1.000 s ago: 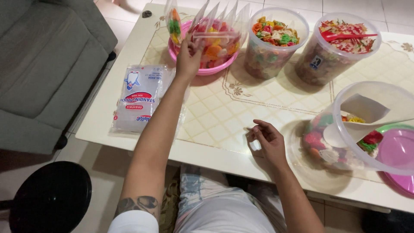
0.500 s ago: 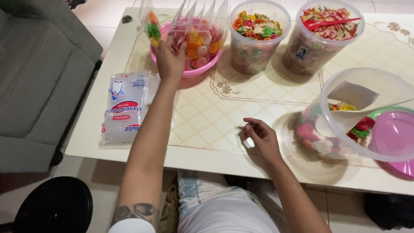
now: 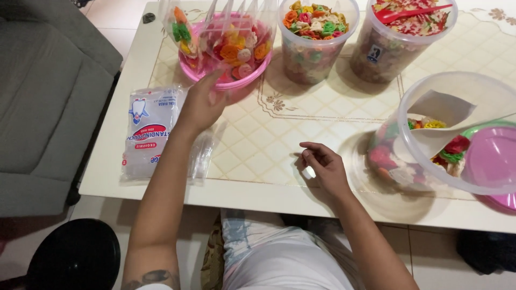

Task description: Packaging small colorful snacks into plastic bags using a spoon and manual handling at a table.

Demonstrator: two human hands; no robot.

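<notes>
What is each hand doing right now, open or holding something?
Left hand: open, holding nothing, just below the pink bowl of filled pouches.
Right hand: curled on the table around a small white thing.

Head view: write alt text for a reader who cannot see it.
A person's left hand hovers open beside a pink bowl of filled snack pouches, while the right hand rests curled on a cream table near tubs of colourful crackers.
</notes>
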